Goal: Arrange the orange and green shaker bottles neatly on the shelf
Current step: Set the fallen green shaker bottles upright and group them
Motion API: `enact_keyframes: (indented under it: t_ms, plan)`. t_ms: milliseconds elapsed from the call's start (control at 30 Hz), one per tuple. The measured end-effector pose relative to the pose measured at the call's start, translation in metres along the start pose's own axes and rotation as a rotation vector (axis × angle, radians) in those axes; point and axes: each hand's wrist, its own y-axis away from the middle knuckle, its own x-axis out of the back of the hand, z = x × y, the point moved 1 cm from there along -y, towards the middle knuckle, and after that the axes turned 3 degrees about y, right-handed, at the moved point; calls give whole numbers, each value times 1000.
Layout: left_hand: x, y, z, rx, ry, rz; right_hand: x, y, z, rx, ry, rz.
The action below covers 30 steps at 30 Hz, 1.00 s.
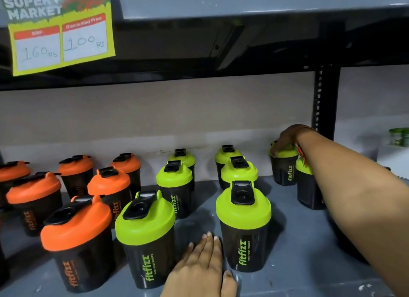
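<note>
Several black shaker bottles stand on a grey shelf (pixel 298 241). Orange-lidded ones (pixel 76 225) fill the left side in rows, green-lidded ones (pixel 243 210) the middle and right. My right hand (pixel 285 139) reaches to the back right and grips the lid of a green-lidded bottle (pixel 284 172) by the wall. Another green bottle (pixel 307 186) stands just in front of it, partly hidden by my forearm. My left hand (pixel 202 265) lies flat, fingers extended, on the shelf between two front green bottles, one of them (pixel 145 225) to its left.
An upper shelf (pixel 243 6) hangs low overhead with a yellow supermarket price tag (pixel 59 35) at the left. A black perforated upright (pixel 324 101) stands at the back right. A green container (pixel 398 137) sits beyond it. Bare shelf shows at the front right.
</note>
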Motion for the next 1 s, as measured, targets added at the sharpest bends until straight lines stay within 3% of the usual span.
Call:
enact_keyframes:
  t_ms: [367,533,733,833,900,1000]
  plan:
    - [8,5,2,-31,17,-45,-10,45,-10,-53,32,35]
    - [15,9,3,-40,43,-46,-7,56,-15,-75,-159,300]
    - [26,17,7,-40,40,-84,15,90,-34,84,-446,812]
    - [35,24,13,-40,31,-37,18,129,-47,227,-716,1060]
    - [43,28,15,-38,93,15,10,165,-57,333,-971,1135]
    - [60,43,17,-54,348,198,-23,224,-68,422,-1138,1239]
